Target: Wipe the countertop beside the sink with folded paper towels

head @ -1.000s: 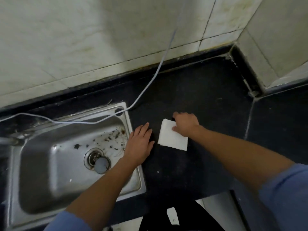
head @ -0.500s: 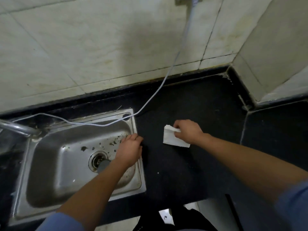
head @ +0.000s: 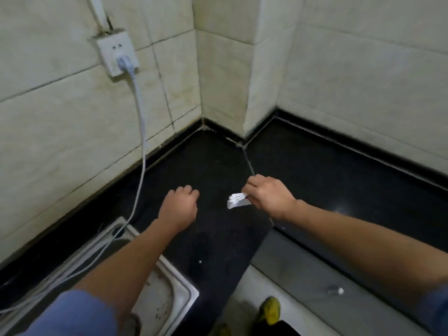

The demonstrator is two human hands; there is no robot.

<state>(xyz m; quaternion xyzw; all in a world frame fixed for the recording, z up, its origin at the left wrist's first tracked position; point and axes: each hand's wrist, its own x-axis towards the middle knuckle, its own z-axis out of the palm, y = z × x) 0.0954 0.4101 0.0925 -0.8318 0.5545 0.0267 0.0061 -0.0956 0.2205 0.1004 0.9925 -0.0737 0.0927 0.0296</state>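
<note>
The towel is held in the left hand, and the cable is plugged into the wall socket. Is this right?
No. The head view shows the towel in the right hand, not the left hand. The cable is indeed plugged into the socket.

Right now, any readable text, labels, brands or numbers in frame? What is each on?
None readable.
The wall socket and its plug show no legible marking.
The folded paper towels in the right hand and the sink rim are plain.
</note>
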